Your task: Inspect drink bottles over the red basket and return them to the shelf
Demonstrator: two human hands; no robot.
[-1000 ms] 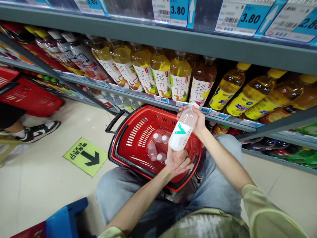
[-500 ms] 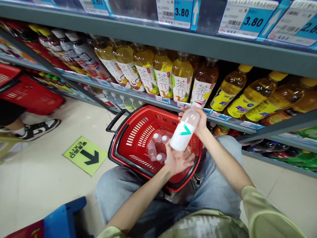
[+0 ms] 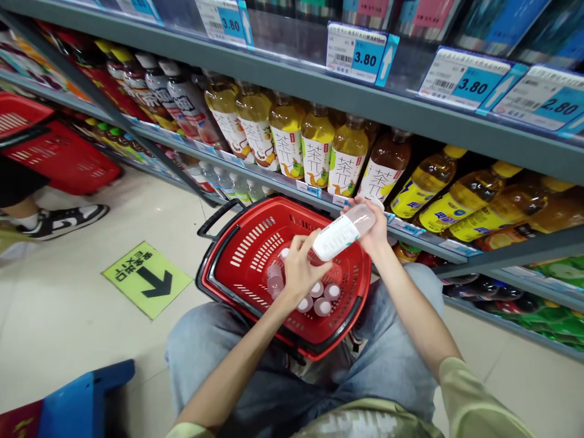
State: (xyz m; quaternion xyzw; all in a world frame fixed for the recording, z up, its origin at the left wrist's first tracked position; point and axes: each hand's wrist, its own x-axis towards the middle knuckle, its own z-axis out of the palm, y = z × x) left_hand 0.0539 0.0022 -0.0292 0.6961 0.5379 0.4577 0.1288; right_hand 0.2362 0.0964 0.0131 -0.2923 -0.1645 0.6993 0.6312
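Observation:
Both my hands hold a bottle (image 3: pixel 336 236) with a white label and a pinkish clear upper part, tilted above a red basket (image 3: pixel 241 243). My left hand (image 3: pixel 303 264) has its fingers round the bottle's lower end. At the neck end, my right hand (image 3: pixel 371 228) grips the bottle, its fingers partly hidden behind it. Inside the basket, between my knees, lie several small bottles (image 3: pixel 323 306) with white caps; my left hand hides some of them.
Shelves of tea bottles (image 3: pixel 347 155) and yellow-capped bottles (image 3: pixel 426 182) stand just ahead. A person's shoe (image 3: pixel 64 220) and another red basket (image 3: pixel 68 161) are at left, a blue stool (image 3: pixel 86 395) at lower left. A green arrow sign (image 3: pixel 146 280) marks the floor.
The bottle has turned so its green mark no longer faces me, and it tilts closer to level. My left hand has closed round its lower end. The view has shifted slightly.

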